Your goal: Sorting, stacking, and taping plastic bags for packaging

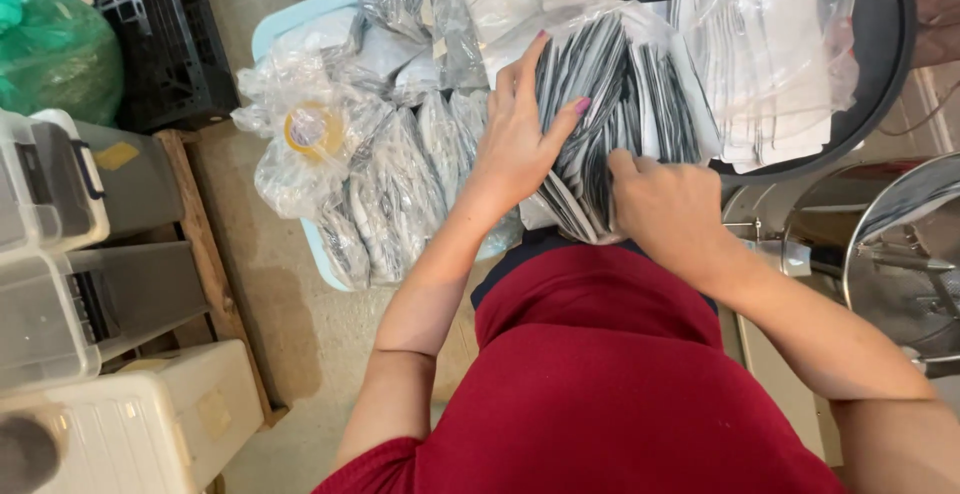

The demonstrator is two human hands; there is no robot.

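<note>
A thick bundle of flat grey and white packets in a clear plastic bag rests against my body, at the near edge of a round black tray. My left hand lies flat on the bundle's left side, thumb pressed into the packets. My right hand grips the bundle's lower right end, fingers curled under it.
More bagged packets and a roll of tape lie on a pale blue surface at left. A stack of white packets sits on the black tray. Plastic storage boxes line the left floor. A steel pot lid stands at right.
</note>
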